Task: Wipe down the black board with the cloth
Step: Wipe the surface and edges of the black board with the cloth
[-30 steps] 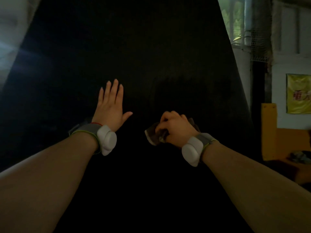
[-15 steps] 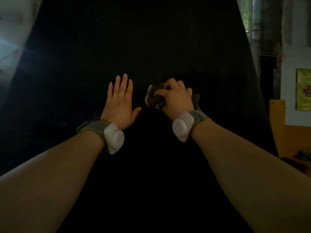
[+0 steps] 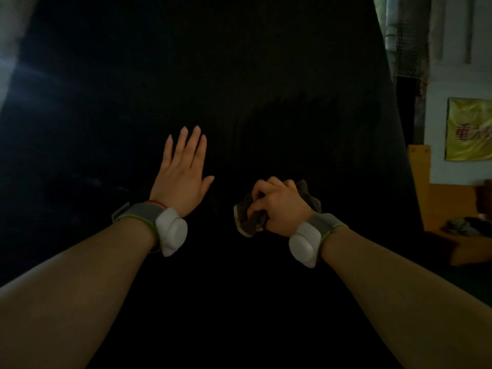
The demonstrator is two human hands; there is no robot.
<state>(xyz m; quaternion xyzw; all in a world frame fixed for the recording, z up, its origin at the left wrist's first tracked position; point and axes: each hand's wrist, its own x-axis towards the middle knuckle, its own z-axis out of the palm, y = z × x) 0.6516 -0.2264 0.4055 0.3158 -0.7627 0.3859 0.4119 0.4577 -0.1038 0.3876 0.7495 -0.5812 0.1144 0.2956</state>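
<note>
Black fills most of the view: the board (image 3: 239, 62) stands broad and upright before the person. Its surface is dull, with a pale glare at its left edge and a faintly darker, streaked patch up and right of its middle.

The left hand (image 3: 181, 179) lies flat against the board a little left of its middle. Its fingers are straight and close together, pointing up, and the thumb is spread toward the right; it holds nothing. The right hand (image 3: 282, 206) is just right of the board's middle and slightly lower than the left, with its fingers curled tight around the cloth (image 3: 251, 218).

The cloth is brown and bunched, held against the board's face under that hand. A pale edge sticks out to the left of the fist, and a darker fold shows past the knuckles on the right. The two hands are apart, with bare board between them.

A left wristband (image 3: 143, 214) and a right wristband (image 3: 328, 225), both grey, each carry a white pod.

Past the board's right edge, netting (image 3: 407, 38) hangs near the top. Lower down, a yellow banner (image 3: 470, 129) with red characters is on a pale wall, and an orange cabinet (image 3: 436, 203) stands below it.
</note>
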